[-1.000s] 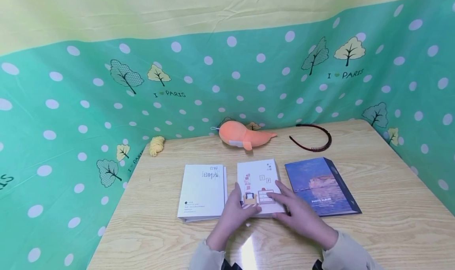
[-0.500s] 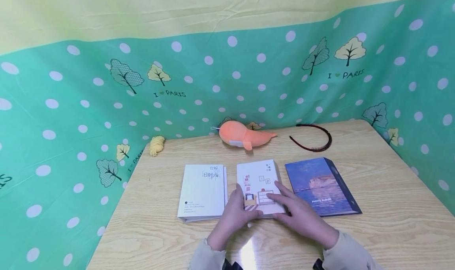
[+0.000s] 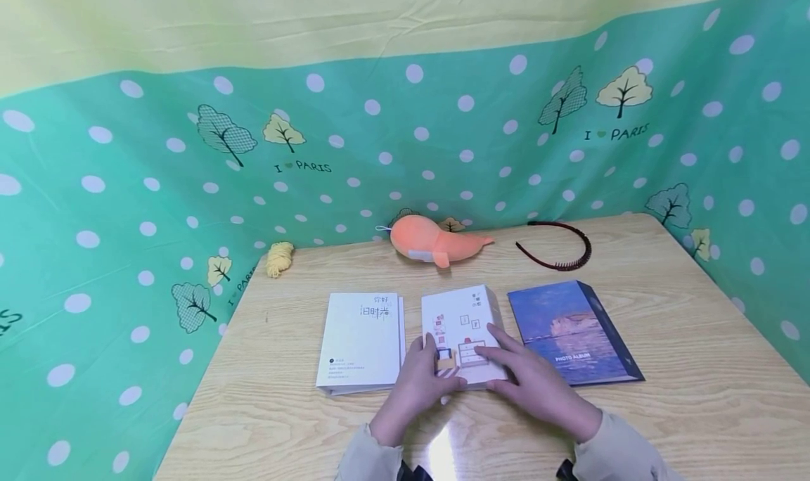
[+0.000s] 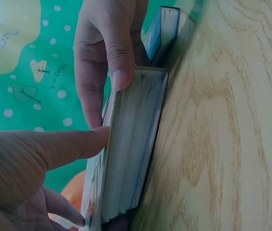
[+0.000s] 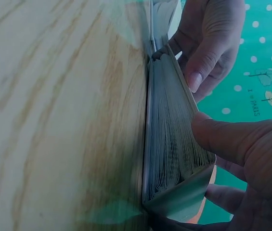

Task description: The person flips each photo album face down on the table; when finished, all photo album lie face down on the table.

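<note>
In the head view, a thick white photo album point(image 3: 462, 326) with a drawing of furniture on its cover lies in the middle of the row. My left hand point(image 3: 420, 375) holds its left side, fingers at the long edge and thumb on the near cover edge. Opposite it, my right hand point(image 3: 531, 379) grips the spine side, fingertips over the cover and thumb at the near edge. Both wrist views show the album's stacked pages point(image 5: 167, 130) between the covers, with the thumbs on the upper cover's rim. Fingers at the far sides are partly hidden.
A white album point(image 3: 361, 340) lies just left, and a blue album point(image 3: 563, 333) lies to the right. Farther back are a yellow yarn bundle point(image 3: 279, 259), an orange plush toy point(image 3: 436, 240) and a dark headband point(image 3: 585, 249). A polka-dot curtain point(image 3: 354, 136) hangs behind the table point(image 3: 266, 425).
The middle album has turned slightly, its cover drawing shifting a little left and more of its right side showing. My left fingers have shifted slightly right; my right hand stays almost still.
</note>
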Motion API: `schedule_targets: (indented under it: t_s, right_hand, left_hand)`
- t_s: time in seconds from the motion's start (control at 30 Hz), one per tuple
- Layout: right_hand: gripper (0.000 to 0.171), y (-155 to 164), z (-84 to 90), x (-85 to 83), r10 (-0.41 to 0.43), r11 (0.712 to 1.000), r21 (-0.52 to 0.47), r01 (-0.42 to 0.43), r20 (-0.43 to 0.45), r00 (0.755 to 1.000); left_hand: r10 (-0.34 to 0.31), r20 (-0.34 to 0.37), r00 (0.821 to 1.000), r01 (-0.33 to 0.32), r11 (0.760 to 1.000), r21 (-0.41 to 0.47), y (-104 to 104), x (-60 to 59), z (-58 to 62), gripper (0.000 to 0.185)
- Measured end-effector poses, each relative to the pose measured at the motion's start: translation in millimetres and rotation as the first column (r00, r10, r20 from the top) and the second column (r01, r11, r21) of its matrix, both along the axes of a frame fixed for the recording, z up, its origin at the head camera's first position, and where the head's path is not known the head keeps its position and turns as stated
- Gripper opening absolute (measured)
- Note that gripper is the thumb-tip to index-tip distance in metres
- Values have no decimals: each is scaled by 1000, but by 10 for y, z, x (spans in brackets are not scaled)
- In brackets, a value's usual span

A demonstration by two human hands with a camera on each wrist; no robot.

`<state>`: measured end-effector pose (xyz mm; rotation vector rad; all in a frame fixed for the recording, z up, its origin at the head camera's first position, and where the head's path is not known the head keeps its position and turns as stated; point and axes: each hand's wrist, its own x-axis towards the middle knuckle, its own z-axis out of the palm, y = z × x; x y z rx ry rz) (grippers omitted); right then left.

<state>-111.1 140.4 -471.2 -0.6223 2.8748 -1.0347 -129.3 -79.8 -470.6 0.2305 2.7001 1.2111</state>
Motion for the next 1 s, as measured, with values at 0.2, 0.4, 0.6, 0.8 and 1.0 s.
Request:
schedule_targets:
  t_s: [0.2,0.4,0.6,0.8,1.0]
  right_hand:
    - [55,-15,4,-7,1,999,37,-1,-10,1000]
    - [55,-19,-17,-29,3,998,66,-1,-28,1000]
    - [55,-28,-39,-40,9,994,107,-3,-52,999]
    - [55,-51,-33,-32,18,990,139,-7,-84,996]
    - [56,-81,-43,-25,27,985,171,-3,-142,990]
  left_hand:
    - [8,-12,1000,-8,999,-37,-3,4,-2,105]
    - [-11,-39,999,6,990,-138,-6,17,14,106]
    - [-33,-65,997,18,975,-222,-19,14,5,105]
    - [-58,-94,994,27,953,-301,-33,18,13,104]
    - [-57,-113,992,15,939,-343,-31,40,6,101]
